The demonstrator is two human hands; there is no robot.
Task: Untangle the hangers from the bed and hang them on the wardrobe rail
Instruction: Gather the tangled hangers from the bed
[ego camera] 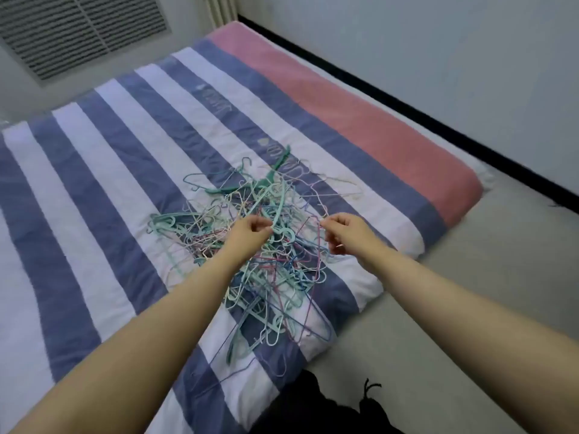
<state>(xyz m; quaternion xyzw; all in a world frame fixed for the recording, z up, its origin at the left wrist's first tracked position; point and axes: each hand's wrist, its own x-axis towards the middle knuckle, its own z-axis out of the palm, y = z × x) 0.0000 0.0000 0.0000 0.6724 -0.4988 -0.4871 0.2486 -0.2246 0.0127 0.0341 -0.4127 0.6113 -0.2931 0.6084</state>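
A tangled heap of thin hangers (269, 270) in teal, blue, pink and white lies on the striped blue-and-white quilt (94, 189) of the bed. My left hand (250, 234) is over the middle of the heap, its fingers curled and pinching a teal hanger (277, 211) that rises out of the pile. My right hand (343, 231) is at the heap's right edge, its fingers curled round a thin pink wire hanger (316, 227). No wardrobe rail is in view.
A pink mattress edge (360, 120) runs along the bed's far side next to a white wall with a black skirting strip (438, 108). Grey floor (485, 277) lies to the right of the bed. A vent grille (78, 29) is at the upper left. Dark clothing (313, 408) shows at the bottom.
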